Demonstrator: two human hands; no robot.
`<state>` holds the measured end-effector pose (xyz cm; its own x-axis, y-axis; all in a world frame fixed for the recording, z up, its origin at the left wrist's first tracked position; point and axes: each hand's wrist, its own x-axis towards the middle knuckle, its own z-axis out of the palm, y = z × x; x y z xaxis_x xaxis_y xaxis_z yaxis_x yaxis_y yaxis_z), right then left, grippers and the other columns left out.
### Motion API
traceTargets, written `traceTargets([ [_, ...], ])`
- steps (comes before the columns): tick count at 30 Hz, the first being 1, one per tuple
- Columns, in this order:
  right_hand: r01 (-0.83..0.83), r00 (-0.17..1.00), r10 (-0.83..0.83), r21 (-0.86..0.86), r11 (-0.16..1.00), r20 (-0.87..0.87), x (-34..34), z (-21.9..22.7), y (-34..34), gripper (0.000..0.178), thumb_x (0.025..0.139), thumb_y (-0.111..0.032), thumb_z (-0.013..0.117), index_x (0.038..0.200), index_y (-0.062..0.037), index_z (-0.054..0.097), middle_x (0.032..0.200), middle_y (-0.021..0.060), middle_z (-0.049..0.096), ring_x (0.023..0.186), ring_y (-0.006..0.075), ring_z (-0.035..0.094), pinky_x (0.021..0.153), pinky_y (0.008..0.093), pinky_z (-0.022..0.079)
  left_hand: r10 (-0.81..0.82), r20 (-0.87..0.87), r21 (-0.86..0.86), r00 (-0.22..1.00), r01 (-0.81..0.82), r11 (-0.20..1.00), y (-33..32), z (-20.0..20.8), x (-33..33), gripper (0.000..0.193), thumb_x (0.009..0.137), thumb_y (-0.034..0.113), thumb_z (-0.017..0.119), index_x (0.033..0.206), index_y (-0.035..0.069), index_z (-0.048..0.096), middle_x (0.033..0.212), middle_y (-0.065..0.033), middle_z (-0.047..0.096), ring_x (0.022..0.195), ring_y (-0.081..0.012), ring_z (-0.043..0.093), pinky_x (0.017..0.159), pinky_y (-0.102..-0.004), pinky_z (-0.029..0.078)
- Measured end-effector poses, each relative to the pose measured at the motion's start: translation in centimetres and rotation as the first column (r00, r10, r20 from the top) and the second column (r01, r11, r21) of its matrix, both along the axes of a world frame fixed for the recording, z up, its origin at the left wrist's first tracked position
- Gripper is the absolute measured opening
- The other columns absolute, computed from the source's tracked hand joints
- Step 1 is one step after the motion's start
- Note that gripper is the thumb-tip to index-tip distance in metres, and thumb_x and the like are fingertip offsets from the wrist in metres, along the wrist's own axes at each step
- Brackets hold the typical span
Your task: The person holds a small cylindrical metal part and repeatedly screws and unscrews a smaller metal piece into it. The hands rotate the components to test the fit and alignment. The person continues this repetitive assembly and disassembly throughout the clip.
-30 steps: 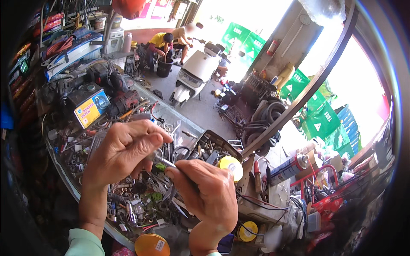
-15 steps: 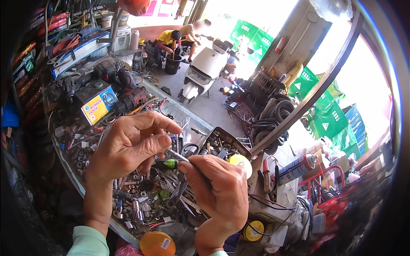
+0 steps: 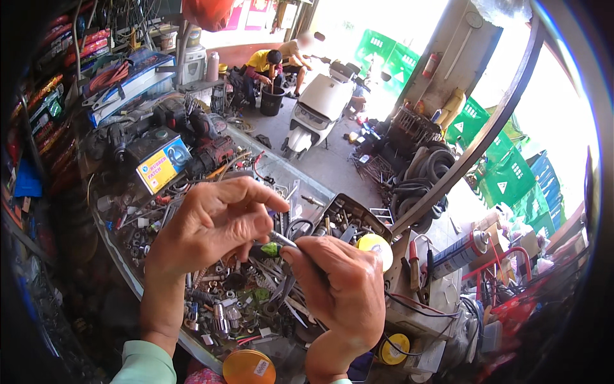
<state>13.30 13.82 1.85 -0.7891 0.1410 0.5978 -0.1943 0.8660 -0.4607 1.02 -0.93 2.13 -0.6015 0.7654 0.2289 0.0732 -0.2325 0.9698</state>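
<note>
Pinching a thin metal rod [image 3: 283, 240] in mid-frame with the right hand [image 3: 342, 272]; curling the left hand [image 3: 214, 221] at its upper-left end, cannot tell whether gripping. Beneath, strewn over the glass surface [image 3: 288, 169], loose metal parts [image 3: 220, 320].

Lettering [image 3: 157, 170] on a yellow-and-blue box [image 3: 167, 163], white triangle signs [image 3: 502, 187] on green panels [image 3: 513, 174]

A rod [image 3: 283, 239] lies between left hand [image 3: 214, 225] and right hand [image 3: 339, 275] above a table [image 3: 288, 169], a scooter [image 3: 318, 105] behind.
</note>
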Motion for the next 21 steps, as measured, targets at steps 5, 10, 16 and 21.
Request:
traceTargets([
  [5,0.003,1.0,-0.003,0.006,1.0,0.014,-0.2,-0.2,0.0,0.016,0.084,-0.019,0.068,0.077,-0.0095,0.058,0.061,0.0041,0.054,0.047,0.0256,0.055,0.041,0.0358,0.038,0.064,-0.053,-0.128,0.997,-0.07,0.989,0.0,0.0,-0.1,0.037,0.091,0.032,0.062,0.107,-0.002,0.061,0.072,-0.0035,0.062,0.052,-0.0032,0.055,0.044,-0.0142,0.04],
  [10,0.049,0.999,-0.05,0.053,0.997,0.012,0.6,0.6,0.1,0.016,0.084,-0.02,0.067,0.076,-0.0099,0.057,0.062,0.0034,0.055,0.048,0.0255,0.055,0.041,0.0359,0.038,0.018,-0.169,0.083,0.985,-0.004,0.997,0.5,-0.3,-0.3,0.036,0.083,0.006,0.064,0.116,-0.002,0.055,0.103,-0.0093,0.058,0.071,-0.0056,0.057,0.05,-0.0148,0.042],
  [16,0.008,1.0,-0.008,0.022,1.0,-0.027,-0.1,0.0,0.1,0.016,0.085,-0.019,0.066,0.075,-0.0097,0.056,0.06,0.0041,0.052,0.046,0.0262,0.054,0.041,0.0363,0.038,0.063,-0.079,-0.021,0.995,-0.065,0.998,-0.3,0.0,0.1,0.026,0.087,0.01,0.062,0.109,-0.003,0.059,0.08,-0.0044,0.06,0.056,-0.005,0.054,0.046,-0.0163,0.039],
  [21,0.016,1.0,-0.016,0.007,1.0,-0.005,0.2,0.2,0.1,0.018,0.085,-0.019,0.066,0.074,-0.0087,0.054,0.059,0.005,0.052,0.046,0.0261,0.054,0.041,0.0366,0.038,0.057,-0.052,-0.145,0.997,-0.064,0.987,0.0,0.4,-0.1,0.031,0.093,0.024,0.06,0.112,0.0,0.059,0.073,-0.0007,0.058,0.051,-0.003,0.049,0.046,-0.017,0.04],
])
